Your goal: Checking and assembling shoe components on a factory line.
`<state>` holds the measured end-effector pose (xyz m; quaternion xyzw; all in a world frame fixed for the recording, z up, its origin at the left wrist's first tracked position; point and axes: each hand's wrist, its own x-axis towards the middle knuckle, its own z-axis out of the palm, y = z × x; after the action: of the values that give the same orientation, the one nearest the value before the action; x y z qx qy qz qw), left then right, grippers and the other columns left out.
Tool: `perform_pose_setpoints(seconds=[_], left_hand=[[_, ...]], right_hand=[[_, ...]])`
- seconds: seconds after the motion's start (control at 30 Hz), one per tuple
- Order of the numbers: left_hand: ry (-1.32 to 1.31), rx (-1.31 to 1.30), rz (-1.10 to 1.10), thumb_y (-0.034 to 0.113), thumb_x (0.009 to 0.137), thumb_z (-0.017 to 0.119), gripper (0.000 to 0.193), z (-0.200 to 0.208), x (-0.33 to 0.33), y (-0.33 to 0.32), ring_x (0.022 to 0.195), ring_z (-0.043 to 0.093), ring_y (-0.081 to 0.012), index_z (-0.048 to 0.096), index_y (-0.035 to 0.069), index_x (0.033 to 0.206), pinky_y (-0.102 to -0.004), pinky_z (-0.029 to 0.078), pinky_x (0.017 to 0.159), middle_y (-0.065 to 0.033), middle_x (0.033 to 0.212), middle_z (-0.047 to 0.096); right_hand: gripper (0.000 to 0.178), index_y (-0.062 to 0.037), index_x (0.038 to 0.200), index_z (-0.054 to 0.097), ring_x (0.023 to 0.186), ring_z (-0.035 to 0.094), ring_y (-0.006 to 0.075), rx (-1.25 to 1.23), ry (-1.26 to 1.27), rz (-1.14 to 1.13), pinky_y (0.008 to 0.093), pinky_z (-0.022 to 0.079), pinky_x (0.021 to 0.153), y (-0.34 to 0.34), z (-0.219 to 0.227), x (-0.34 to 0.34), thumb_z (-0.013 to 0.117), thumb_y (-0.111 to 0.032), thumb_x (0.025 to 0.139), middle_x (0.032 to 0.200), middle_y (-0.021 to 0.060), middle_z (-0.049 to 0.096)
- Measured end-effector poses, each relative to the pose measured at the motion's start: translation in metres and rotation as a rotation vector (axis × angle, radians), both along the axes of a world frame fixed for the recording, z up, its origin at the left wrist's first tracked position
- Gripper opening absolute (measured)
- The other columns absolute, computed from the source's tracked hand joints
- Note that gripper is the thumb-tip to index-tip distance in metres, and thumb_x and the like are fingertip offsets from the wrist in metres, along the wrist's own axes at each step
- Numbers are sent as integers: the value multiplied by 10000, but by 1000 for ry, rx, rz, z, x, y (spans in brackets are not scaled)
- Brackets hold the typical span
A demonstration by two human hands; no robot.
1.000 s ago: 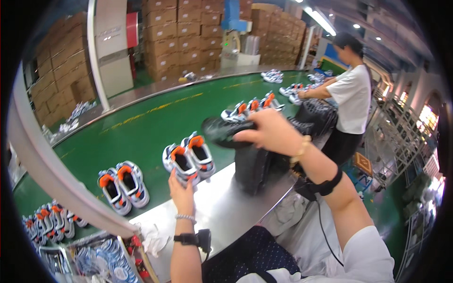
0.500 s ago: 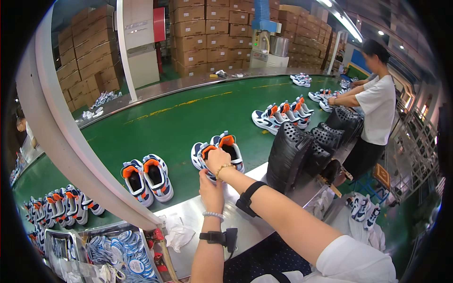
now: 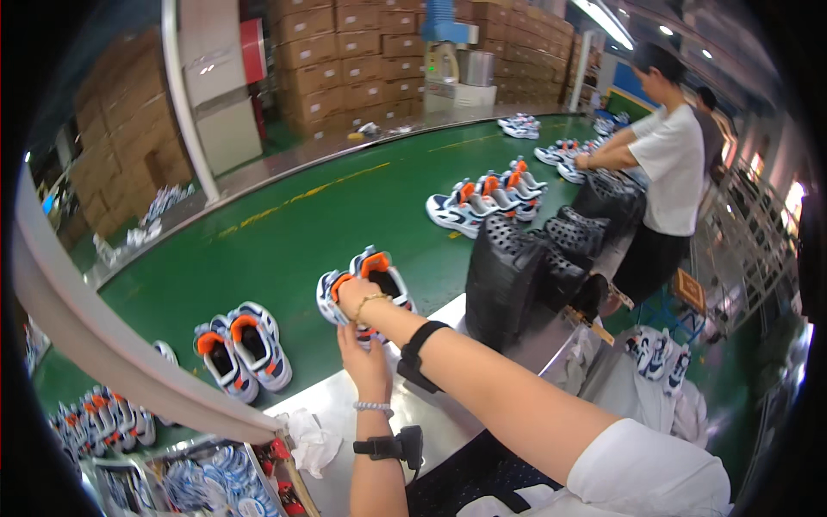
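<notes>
A pair of white, navy and orange sneakers (image 3: 379,274) lies on the green conveyor belt (image 3: 284,233) near its front edge. My right hand (image 3: 349,295) reaches across and closes on the heel of the left shoe. My left hand (image 3: 365,360) comes up from below and holds the near end of the same pair, its fingertips partly hidden under my right wrist. Both forearms wear black straps.
A second sneaker pair (image 3: 241,340) lies to the left, with more pairs (image 3: 487,196) further along the belt. A stack of black perforated pieces (image 3: 504,280) stands on the steel table (image 3: 448,414). A co-worker in a white shirt (image 3: 668,164) works at right. Cardboard boxes (image 3: 345,60) are stacked at the back.
My right hand, which was raised by the black stack holding a black piece, has come down left onto the sneaker pair without it. My left hand has stayed at the pair.
</notes>
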<state>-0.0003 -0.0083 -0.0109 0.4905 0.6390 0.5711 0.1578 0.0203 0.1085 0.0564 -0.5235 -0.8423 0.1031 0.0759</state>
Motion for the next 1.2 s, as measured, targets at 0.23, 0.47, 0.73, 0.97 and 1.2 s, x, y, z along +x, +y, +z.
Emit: perform_pose_setpoints(seconds=[0.23, 0.47, 0.73, 0.97, 1.2], left_hand=[[26, 8, -46, 139, 809, 649, 432, -20, -18, 9, 1262, 422, -380, 513, -22, 1186, -407, 329, 1050, -235, 1383, 414], [477, 194, 128, 153, 850, 597, 422, 22, 20, -8, 1281, 412, -379, 505, -17, 1225, -420, 362, 1036, -224, 1367, 440], [831, 0, -207, 393, 847, 604, 477, 43, 16, 44, 961, 630, -361, 651, -48, 1023, -419, 490, 855, -215, 1162, 615], [820, -647, -580, 612, 776, 586, 766, 61, 5, 117, 1043, 622, -357, 642, -110, 1028, -369, 467, 916, -254, 1107, 636], [702, -1159, -597, 593, 768, 637, 799, 94, 39, 112, 1084, 594, -351, 582, -91, 1178, -417, 461, 946, -215, 1223, 589]], right_hand=[[221, -31, 959, 638, 764, 671, 309, 161, 404, 121, 403, 534, 689, -45, 7, 32, 575, -218, 859, 812, 158, 673], [209, -107, 996, 625, 643, 633, 272, 493, 570, 635, 376, 508, 595, -156, 106, 202, 598, -284, 890, 686, 97, 622], [237, -65, 1001, 647, 610, 608, 244, 679, 506, -102, 343, 471, 581, -122, 178, 388, 624, -263, 872, 709, 124, 619], [352, -91, 1108, 591, 853, 630, 283, 649, 419, -448, 392, 486, 761, -58, 121, 484, 610, -342, 863, 870, 105, 659], [484, -31, 1164, 570, 1017, 604, 346, 376, 439, -415, 404, 462, 886, -27, 93, 526, 582, -418, 874, 1052, 202, 647]])
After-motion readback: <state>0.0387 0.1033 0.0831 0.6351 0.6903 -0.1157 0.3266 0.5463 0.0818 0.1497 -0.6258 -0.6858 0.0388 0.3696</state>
